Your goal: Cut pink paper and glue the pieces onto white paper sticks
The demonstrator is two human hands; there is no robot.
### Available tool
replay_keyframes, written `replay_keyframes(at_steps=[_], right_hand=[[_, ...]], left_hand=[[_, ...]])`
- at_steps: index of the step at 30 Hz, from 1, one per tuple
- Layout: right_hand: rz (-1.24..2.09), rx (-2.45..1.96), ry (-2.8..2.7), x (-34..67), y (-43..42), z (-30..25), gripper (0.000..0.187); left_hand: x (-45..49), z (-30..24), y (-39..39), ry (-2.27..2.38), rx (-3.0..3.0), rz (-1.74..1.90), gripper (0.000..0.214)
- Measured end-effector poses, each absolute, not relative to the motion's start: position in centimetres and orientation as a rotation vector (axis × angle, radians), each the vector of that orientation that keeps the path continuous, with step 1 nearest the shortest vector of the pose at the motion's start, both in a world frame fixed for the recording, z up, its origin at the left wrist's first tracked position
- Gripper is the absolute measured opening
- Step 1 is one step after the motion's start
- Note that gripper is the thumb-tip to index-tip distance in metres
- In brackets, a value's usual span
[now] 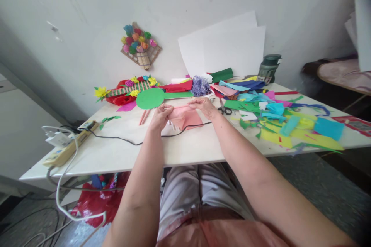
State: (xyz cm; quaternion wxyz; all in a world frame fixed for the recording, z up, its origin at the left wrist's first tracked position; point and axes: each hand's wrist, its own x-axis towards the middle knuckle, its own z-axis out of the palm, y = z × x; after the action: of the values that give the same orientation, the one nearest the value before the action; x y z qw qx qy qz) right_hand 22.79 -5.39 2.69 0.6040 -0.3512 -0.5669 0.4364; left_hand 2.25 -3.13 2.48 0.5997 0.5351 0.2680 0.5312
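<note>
Between my two hands stretches a pink paper piece (181, 107) whose upper edge looks folded or rolled. My left hand (162, 115) pinches its left end, and my right hand (204, 107) pinches the right end. More pink paper (193, 119) lies on the table just below it. Left of my left hand rest pink paper rolls (144, 117). A black cable (188, 126) runs over the pink paper. Black-handled scissors (225, 110) lie right of my right hand. A green paper circle with a long strip (150, 98) is behind my hands.
Coloured paper scraps (278, 123) cover the table's right side. A green bottle (269, 68) stands at the back right. At the left edge is a power strip (71, 144) with plugs and cables. Paper flowers (130, 87) lie at the back left, near the wall.
</note>
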Motion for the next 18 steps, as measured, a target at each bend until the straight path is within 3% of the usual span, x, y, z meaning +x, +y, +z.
replay_keyframes(at_steps=[18], right_hand=[[1.012, -0.829, -1.356, 22.78, -5.05, 2.51, 0.022]], left_hand=[[2.06, 2.83, -3.33, 0.59, 1.199, 1.227, 0.025]])
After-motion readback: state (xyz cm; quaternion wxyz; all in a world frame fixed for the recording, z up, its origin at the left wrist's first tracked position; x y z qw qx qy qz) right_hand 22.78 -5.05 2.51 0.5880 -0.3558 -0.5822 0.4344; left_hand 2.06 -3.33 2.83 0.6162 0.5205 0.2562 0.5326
